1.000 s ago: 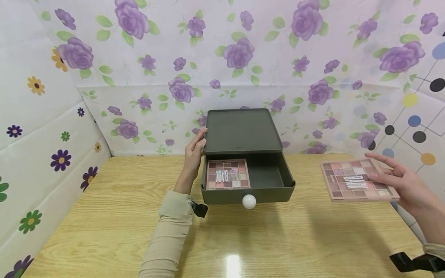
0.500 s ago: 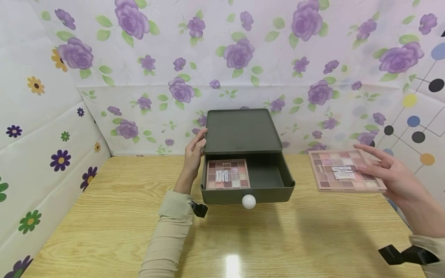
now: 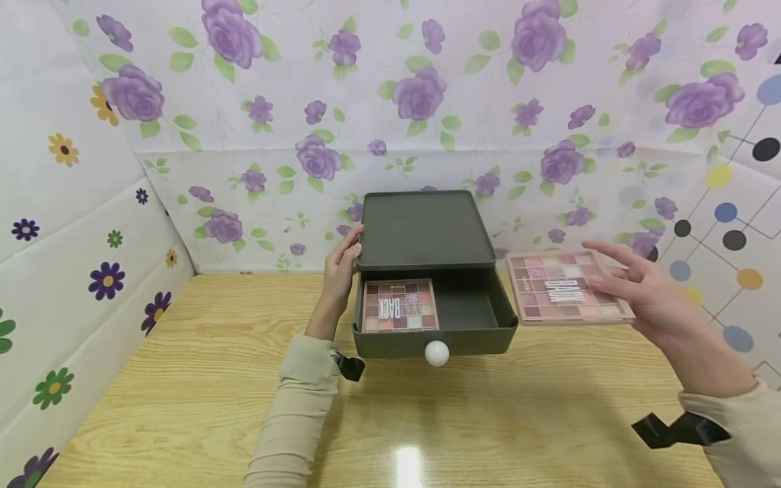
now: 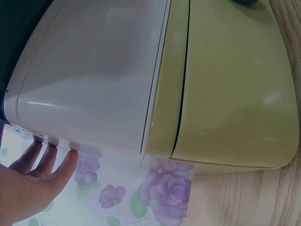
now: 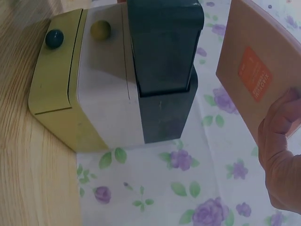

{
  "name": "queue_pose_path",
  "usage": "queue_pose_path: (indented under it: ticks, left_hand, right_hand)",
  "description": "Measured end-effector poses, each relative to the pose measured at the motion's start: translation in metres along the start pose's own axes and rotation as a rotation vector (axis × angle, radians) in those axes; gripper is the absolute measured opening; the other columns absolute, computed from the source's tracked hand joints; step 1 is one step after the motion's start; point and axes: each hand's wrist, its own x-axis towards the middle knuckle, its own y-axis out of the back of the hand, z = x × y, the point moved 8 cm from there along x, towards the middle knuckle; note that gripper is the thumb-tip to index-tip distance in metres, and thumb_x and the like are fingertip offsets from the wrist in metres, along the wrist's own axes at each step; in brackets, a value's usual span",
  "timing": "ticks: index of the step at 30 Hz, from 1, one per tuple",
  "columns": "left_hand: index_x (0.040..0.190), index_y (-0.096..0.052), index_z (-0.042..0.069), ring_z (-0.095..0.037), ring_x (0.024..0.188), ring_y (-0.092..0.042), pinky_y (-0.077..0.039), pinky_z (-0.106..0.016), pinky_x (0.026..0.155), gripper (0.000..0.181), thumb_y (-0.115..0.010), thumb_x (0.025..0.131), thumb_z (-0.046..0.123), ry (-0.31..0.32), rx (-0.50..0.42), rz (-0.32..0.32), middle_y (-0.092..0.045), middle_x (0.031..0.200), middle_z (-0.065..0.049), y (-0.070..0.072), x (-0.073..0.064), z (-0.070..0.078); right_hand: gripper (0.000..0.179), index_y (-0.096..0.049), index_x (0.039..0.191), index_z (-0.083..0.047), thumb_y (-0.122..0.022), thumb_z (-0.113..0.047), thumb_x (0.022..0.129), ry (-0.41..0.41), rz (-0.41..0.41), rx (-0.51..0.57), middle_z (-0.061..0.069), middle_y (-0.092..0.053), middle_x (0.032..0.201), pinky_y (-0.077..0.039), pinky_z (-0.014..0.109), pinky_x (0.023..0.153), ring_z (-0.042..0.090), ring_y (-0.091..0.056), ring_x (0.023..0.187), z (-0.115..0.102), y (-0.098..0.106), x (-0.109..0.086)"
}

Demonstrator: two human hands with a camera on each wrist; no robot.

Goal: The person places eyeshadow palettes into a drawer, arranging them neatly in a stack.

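A dark green drawer (image 3: 472,343) with a white knob (image 3: 436,353) stands pulled out at the top of a stacked drawer unit (image 3: 427,230). Inside its left half lies an eyeshadow palette (image 3: 399,306), face up. My right hand (image 3: 659,298) pinches a second eyeshadow palette (image 3: 543,298) by its right side, thumb on top, just right of the drawer and above the table. The right wrist view shows the pale underside of this palette (image 5: 244,70) with an orange label. My left hand (image 3: 338,274) rests its fingertips against the unit's left side; the left wrist view shows these fingers (image 4: 63,172) fairly straight.
Below the green drawer, the right wrist view shows a white drawer (image 5: 103,70) and a yellow drawer (image 5: 51,84), both closed. The unit stands on a wood-grain table (image 3: 213,379). A floral sheet (image 3: 378,81) hangs close behind, with patterned sheets at both sides.
My right hand has carried the palette leftward and slightly up, from well right of the unit to beside the drawer's right edge. My left hand, the drawer and the palette inside have stayed put.
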Motion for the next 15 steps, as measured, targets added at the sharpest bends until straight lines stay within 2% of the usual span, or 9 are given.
queue_pose_path:
  ticks: [7,12,15]
  left_hand:
    - [0.136,-0.041,0.001,-0.02,0.127,-0.036,-0.043,-0.029,0.084,0.05,-0.042,0.091,0.021,-0.027,0.005,0.016,-0.031,0.144,-0.012,0.001,0.001,-0.004]
    - [0.136,-0.041,0.0,-0.022,0.121,-0.041,-0.044,-0.025,0.081,0.048,-0.042,0.091,0.017,-0.016,-0.018,0.024,-0.035,0.143,-0.01,0.002,0.002,-0.004]
    - [0.136,-0.04,0.0,-0.024,0.124,-0.039,-0.044,-0.024,0.08,0.045,-0.039,0.093,0.012,-0.001,-0.018,0.018,-0.034,0.143,-0.011,0.001,0.002,-0.002]
  right_hand:
    - [0.048,-0.045,0.131,-0.02,-0.042,0.007,0.092,-0.012,-0.019,-0.034,0.012,-0.066,0.096,-0.052,0.03,0.062,0.022,-0.066,0.078,0.003,-0.018,0.013]
    - [0.046,-0.044,0.13,-0.02,-0.044,0.006,0.091,-0.044,-0.017,-0.025,0.012,-0.065,0.098,-0.052,0.03,0.063,0.023,-0.066,0.079,0.008,-0.031,0.02]
    - [0.045,-0.042,0.129,-0.019,-0.047,0.004,0.091,-0.072,-0.002,-0.049,0.011,-0.065,0.099,-0.052,0.029,0.064,0.021,-0.065,0.08,0.011,-0.037,0.024]
